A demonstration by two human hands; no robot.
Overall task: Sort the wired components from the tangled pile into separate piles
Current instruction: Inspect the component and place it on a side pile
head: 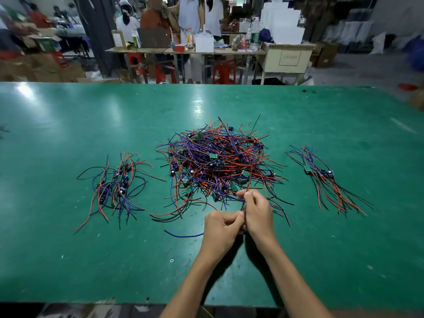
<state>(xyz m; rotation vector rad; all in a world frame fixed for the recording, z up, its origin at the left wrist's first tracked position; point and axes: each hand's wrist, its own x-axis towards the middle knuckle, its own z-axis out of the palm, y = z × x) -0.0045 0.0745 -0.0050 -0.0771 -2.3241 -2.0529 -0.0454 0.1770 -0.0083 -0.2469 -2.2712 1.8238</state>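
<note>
Pinching a red wire at the near edge of the tangled pile, the right hand had its fingertips closed narrow on the strand; the left hand, just nearer than the pile and touching the right, curled its fingers round the same wire's lower end. Left of the pile lay a sorted pile; right of it, well apart, a smaller sorted pile; a loose blue wire lay near of the pile beside the left hand. Pulling hard might have dragged neighbouring components out, since the red strand ran up into the tangle and probably crossed others; a snagged lead might also have torn from its board. Which component the wire belonged to was lost in the tangle; the fingertips of the left hand were hidden behind the right.
</note>
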